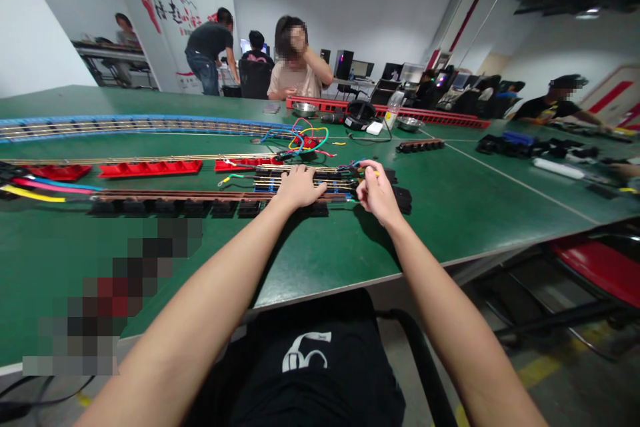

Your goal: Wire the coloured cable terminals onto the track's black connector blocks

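Track piece [339, 184] beneath both hands [300, 187] [379, 195]

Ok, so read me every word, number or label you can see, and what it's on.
Nothing legible for certain.
Wall panel: red and black characters, too blurred.
Black clothing: white curved print; letter or number, cannot tell.
Bottle: label too small.
Any other markings: too small.
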### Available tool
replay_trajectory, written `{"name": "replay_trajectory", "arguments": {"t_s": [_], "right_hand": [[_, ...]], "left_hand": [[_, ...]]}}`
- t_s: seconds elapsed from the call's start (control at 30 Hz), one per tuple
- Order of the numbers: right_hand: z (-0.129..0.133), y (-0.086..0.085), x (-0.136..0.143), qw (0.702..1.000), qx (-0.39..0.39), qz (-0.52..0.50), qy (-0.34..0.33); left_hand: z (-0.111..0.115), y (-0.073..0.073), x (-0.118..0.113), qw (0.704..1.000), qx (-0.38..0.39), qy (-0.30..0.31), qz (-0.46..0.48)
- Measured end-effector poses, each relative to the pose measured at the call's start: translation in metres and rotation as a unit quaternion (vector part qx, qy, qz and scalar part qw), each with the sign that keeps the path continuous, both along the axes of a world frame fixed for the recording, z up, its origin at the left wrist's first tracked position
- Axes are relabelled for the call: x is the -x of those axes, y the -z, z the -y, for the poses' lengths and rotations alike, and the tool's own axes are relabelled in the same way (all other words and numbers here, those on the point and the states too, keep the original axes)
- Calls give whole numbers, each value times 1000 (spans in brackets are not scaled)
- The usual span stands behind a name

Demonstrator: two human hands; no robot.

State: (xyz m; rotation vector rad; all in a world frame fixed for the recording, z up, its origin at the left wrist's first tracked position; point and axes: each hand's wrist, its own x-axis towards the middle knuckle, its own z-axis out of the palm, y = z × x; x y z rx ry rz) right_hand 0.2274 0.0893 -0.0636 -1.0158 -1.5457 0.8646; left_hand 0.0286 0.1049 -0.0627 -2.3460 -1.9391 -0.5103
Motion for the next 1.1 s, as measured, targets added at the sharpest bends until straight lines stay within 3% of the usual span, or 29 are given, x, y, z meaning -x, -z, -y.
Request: {"name": "replay_trajectory", "arguments": {"t_s": [0.17, 0.4, 0.7, 0.77, 0.97, 1.1], "right_hand": [[-4, -9, -3, 975, 84, -203, 19], [-6, -10, -7, 941, 130, -312, 37], [-10, -15, -18, 874, 211, -437, 29], [-8, -15, -17, 884, 214, -415, 31], [-2, -12, -8, 974, 102, -183, 87], [10, -12, -15, 987, 1, -85, 135]], "left_hand": [[-3, 1, 1, 1000, 5, 3, 2], [-4, 3, 2, 1000, -6, 6, 1], [-3, 1, 1, 1000, -6, 1, -6], [-3, 1, 0, 1000, -5, -1, -7], [-3, 2, 1, 1000, 1, -4, -7], [-1, 0, 0, 1000, 2, -4, -7]]}}
